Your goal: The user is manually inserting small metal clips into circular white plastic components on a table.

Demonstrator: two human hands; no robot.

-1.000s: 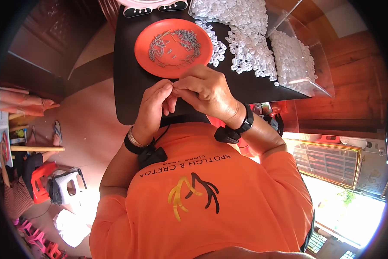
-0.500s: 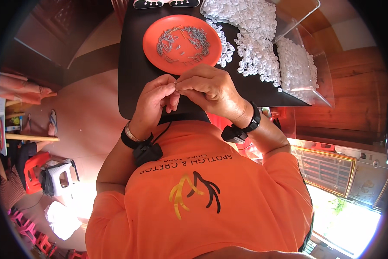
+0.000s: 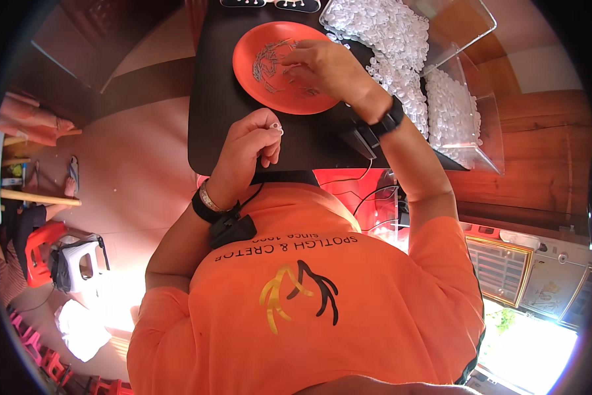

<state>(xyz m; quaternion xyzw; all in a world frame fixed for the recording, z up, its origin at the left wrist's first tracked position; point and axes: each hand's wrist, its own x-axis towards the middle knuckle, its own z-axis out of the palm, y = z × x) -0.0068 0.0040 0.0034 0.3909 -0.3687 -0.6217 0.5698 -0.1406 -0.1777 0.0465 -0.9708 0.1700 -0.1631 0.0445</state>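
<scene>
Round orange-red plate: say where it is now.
The plate lies upper centre in the head view, on the black table, left of the small white oval pieces, the right hand over it.

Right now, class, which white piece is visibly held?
The white piece pinched by the left hand; the other pieces lie away from that hand, mostly heaped.

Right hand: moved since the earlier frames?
Yes. Against the black table, the right hand has gone forward, away from the left hand, and is now over the red plate.

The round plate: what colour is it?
The plate is orange-red, clearest in the head view.
</scene>
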